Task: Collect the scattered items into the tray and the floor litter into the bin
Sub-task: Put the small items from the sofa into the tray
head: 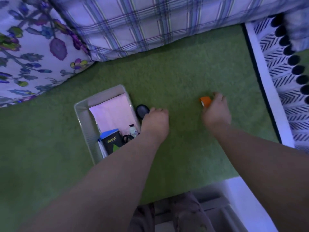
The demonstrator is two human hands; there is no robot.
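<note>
I had my left hand curled round a dark oval case, held right against the outer side of the tray's right wall, I judged so it could go over the rim in one short move; whether it was lifted off the green cover I could not tell. My right hand pinched an orange roll between thumb and fingertips, well apart from the tray, its open end turned toward the tray. The tray already held a pink cloth laid flat, a dark packet and a small bottle crowded at the near end, so the far end looked the sensible spot for both. No bin or floor litter showed, so I reckoned that half was not yet begun
</note>
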